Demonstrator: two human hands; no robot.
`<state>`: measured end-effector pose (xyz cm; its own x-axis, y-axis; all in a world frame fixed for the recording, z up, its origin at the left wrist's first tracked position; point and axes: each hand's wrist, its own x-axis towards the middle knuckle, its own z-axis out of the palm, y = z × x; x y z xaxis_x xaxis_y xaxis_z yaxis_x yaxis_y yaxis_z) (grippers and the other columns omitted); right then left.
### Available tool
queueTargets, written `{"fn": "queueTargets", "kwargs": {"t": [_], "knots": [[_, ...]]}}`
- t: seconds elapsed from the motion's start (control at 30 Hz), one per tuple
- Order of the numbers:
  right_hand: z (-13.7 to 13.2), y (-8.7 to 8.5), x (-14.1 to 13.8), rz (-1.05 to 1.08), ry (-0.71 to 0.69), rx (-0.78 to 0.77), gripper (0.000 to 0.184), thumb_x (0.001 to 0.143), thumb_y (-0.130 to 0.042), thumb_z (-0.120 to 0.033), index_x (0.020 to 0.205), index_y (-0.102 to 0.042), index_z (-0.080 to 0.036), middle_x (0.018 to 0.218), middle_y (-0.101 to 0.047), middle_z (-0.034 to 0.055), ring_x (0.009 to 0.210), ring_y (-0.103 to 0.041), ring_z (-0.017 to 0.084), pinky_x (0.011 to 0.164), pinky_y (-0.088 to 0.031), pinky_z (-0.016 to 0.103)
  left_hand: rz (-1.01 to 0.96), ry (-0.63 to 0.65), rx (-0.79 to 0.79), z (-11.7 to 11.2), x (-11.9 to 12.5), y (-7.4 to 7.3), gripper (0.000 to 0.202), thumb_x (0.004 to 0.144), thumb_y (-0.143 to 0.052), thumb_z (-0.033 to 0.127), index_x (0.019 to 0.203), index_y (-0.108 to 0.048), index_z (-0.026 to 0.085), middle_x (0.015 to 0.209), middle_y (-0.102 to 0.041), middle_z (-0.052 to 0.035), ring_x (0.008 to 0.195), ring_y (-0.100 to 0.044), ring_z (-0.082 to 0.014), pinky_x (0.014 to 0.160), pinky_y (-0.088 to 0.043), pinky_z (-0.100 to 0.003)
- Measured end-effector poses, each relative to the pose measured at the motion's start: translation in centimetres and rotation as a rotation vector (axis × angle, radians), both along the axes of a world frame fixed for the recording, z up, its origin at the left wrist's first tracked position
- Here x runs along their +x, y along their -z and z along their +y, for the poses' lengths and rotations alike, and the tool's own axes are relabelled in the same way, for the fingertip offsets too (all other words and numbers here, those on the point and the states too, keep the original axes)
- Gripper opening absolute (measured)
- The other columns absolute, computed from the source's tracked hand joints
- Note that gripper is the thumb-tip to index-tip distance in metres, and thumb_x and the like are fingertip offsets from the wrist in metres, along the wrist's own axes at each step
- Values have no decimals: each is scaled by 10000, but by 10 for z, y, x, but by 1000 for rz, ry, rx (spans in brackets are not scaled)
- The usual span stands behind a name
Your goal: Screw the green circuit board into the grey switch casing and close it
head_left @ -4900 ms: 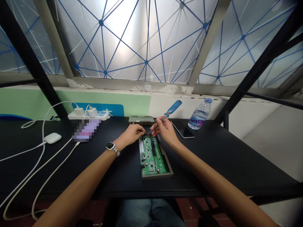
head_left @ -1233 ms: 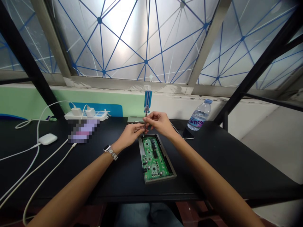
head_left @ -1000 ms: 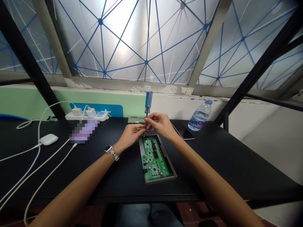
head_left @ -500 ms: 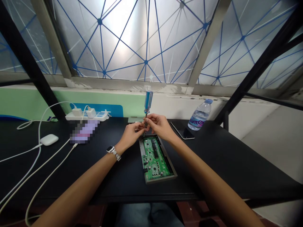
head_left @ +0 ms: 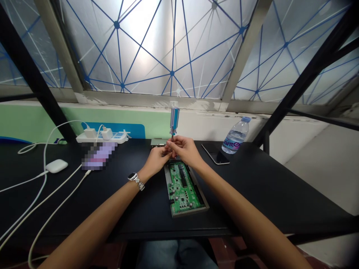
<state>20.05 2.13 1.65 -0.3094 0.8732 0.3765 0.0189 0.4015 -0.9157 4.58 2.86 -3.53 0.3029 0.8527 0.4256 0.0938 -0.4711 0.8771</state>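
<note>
A blue-handled screwdriver [head_left: 174,121], upright, its handle pointing straight up and its shaft pinched narrowly by the fingertips of the right hand [head_left: 185,149]. Its tip hidden among the fingers. The left hand [head_left: 155,158] curled narrowly, its fingertips brought in just beside the shaft and against the right hand; any actual grip on the screwdriver impossible to make out from this view. Both hands poised just above the far end of a green circuit board [head_left: 183,190], seated in a grey metal chassis [head_left: 188,213] on a black table [head_left: 252,190]. A steel-banded wristwatch [head_left: 135,182] on the left wrist. Just beyond the board, a flat metal piece [head_left: 158,142] lying near the table's far edge. To the right, a smartphone [head_left: 215,157] lying flat, just beside an upright plastic water bottle [head_left: 235,136]. To the left, a white power strip [head_left: 101,137] with two white chargers [head_left: 97,133] plugged in, white cables trailing across the table past a small white case [head_left: 57,166], and a pixelated object [head_left: 98,156] near the strip.
</note>
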Motion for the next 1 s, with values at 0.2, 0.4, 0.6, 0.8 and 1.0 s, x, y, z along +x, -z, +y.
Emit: {"fn": "queueTargets", "kwargs": {"t": [0.2, 0.4, 0.6, 0.8, 1.0], "knots": [[4, 3, 5, -13, 100, 25, 303, 793, -772, -452, 875, -652, -186, 611, -631, -23, 492, -608, 141, 496, -513, 264, -68, 19, -94, -4, 0, -5, 351, 822, -751, 450, 873, -762, 103, 856, -787, -120, 844, -748, -267, 825, -586, -375], [9, 4, 12, 21, 87, 71, 296, 796, -772, -423, 868, -655, -161, 787, -699, 21, 542, -636, 125, 572, -533, 271, -36, -5, -105, -7, -8, -11, 326, 812, -767, 402, 966, -778, 115, 989, -799, -135, 949, -758, -289, 896, -589, -395], [8, 3, 11, 22, 57, 73, 288, 811, -750, -417, 884, -657, -154, 834, -725, 44, 546, -627, 115, 603, -543, 278, 10, -9, -119, -6, -15, -16, 335, 790, -778, 394, 950, -784, 100, 996, -797, -148, 971, -753, -307, 928, -581, -428], [1, 3, 4, 28, 42, 49, 260, 833, -712, -380, 937, -673, -144, 838, -734, 54, 522, -594, 98, 587, -535, 271, 45, 3, -41, -3, -16, -14, 251, 824, -741, 349, 914, -775, 117, 966, -796, -121, 954, -748, -278, 924, -568, -398], [-3, 4, -3, 11, -7, 29, 268, 856, -700, -404, 969, -685, -162, 840, -723, 41, 532, -588, 96, 585, -532, 263, 74, 30, 39, -1, -10, -9, 274, 886, -673, 376, 784, -725, 128, 846, -775, -81, 864, -723, -243, 831, -551, -332]]}}
